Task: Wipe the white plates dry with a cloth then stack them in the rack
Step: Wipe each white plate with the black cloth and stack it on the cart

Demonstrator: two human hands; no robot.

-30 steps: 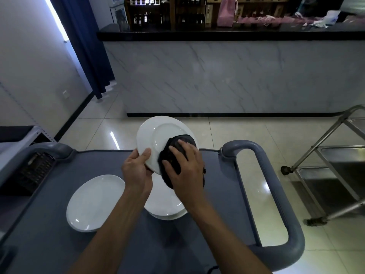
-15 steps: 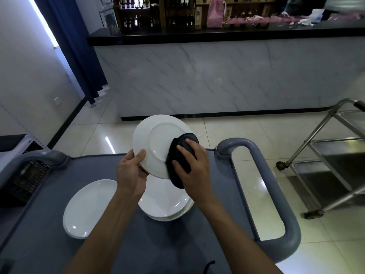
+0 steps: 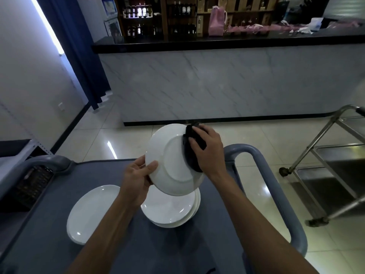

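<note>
A: What's under it all?
B: A grey cart (image 3: 122, 244), bearing a plate stack (image 3: 167, 212) and a lone plate (image 3: 88, 212) on its left.

A: The hands?
B: Left hand (image 3: 136, 180) pinches the tilted white plate's (image 3: 169, 163) near-left rim above the stack; right hand (image 3: 207, 149) presses a dark cloth (image 3: 190, 157) on its right edge.

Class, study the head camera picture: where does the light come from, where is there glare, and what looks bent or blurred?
Head view: a bright strip of light by the blue curtain lights the room; glare streaks the floor tiles; the wide lens bows the bar counter; the shelf bottles look soft; the held plate stays fairly sharp.
</note>
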